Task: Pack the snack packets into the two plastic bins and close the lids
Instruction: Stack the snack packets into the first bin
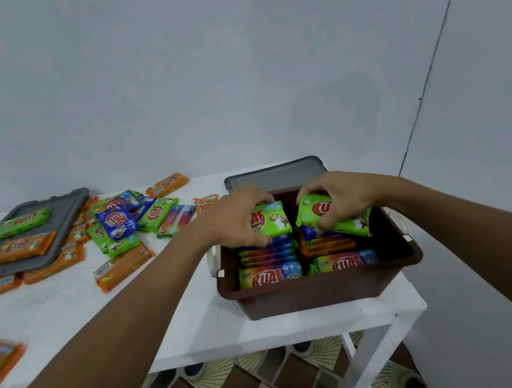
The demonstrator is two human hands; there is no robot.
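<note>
A green packet point(273, 221) is gripped in curled fingers by the left hand point(235, 219), another by the right hand point(340, 195), over the part-filled brown bin point(321, 293); many loose packets point(115, 233) lie unpacked (both lids point(275, 174) off)

My head camera looks forward and down from behind my fingers point(256, 196). It sits close; the bin point(311, 294) lies beneath them.

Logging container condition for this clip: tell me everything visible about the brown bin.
The brown bin is a rectangular tub of glossy plastic with a flared rim and white side latches. It stands open at the right end of the white table. Packets stand on edge inside in two rows. A grey lid lies behind it. The left hand and right hand each grip a green packet over its far end.
</note>
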